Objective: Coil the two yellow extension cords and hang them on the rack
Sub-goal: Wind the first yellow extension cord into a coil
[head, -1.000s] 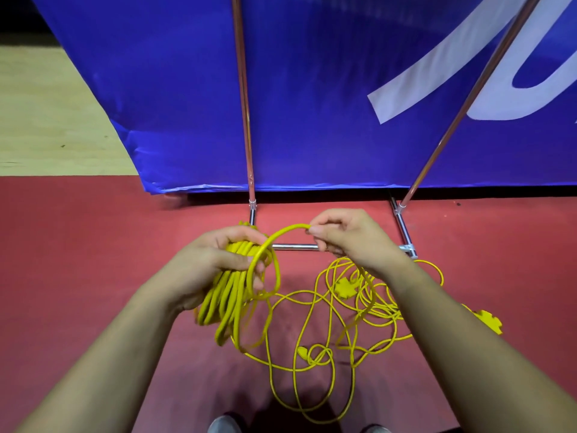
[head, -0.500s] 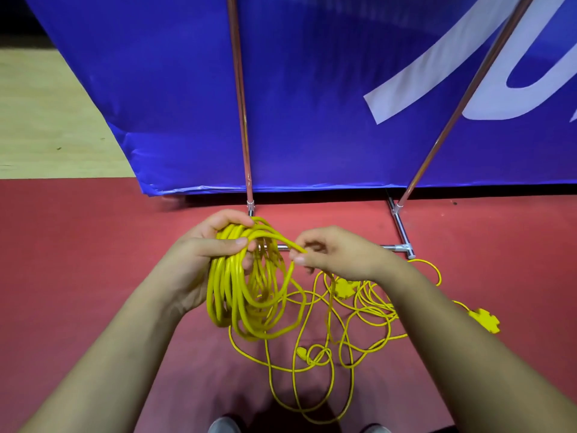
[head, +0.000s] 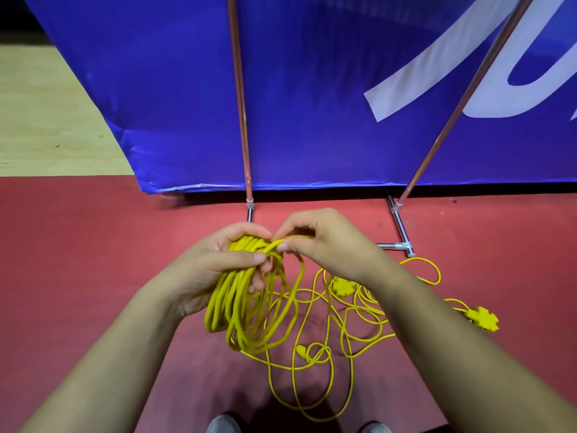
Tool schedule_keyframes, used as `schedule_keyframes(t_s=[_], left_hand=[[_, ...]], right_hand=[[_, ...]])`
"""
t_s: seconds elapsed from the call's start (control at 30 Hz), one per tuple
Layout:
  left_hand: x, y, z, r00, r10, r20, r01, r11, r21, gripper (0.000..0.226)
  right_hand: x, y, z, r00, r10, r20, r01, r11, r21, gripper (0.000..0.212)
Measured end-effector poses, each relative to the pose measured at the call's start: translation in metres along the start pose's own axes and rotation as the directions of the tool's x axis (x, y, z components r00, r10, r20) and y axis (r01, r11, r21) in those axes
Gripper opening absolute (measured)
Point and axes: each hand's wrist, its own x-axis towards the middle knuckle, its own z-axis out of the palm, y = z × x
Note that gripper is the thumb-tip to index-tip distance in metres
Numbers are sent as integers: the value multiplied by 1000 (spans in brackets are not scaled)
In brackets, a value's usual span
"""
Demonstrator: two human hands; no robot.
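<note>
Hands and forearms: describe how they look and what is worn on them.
The left hand and right hand are bare: no gloves, rings or watch visible. The left forearm and right forearm are uncovered to the frame edge, no sleeves. Fingernails look short.

a sports hall: red court floor [head: 93,260], blue banner [head: 312,89].

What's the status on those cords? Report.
Left hand grips coil. Right hand pinches strand at its top. Loose cord tangled on floor.
</note>
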Motion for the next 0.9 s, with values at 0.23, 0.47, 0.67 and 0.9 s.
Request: schedule_keyframes(t_s=[0.23,0.47,0.67,0.9], left_hand=[[0,4,-7,985,166,-46,-169,984,-63,47],[1,3,-6,993,69,-98,-64,996,56,38],[1,-2,-3,1000,25,0,-25,999,21,45],[4,1,-4,985,170,-16,-171,982,-75,60]], right_hand=[[-12,44,-18,970,234,67,-234,972,-12,8],[-11,44,-22,969,230,-93,-226,973,48,8],[0,-3,4,999,-52,-16,50,992,-112,8],[-7,32,-8,971,188,146,-189,982,-3,9]])
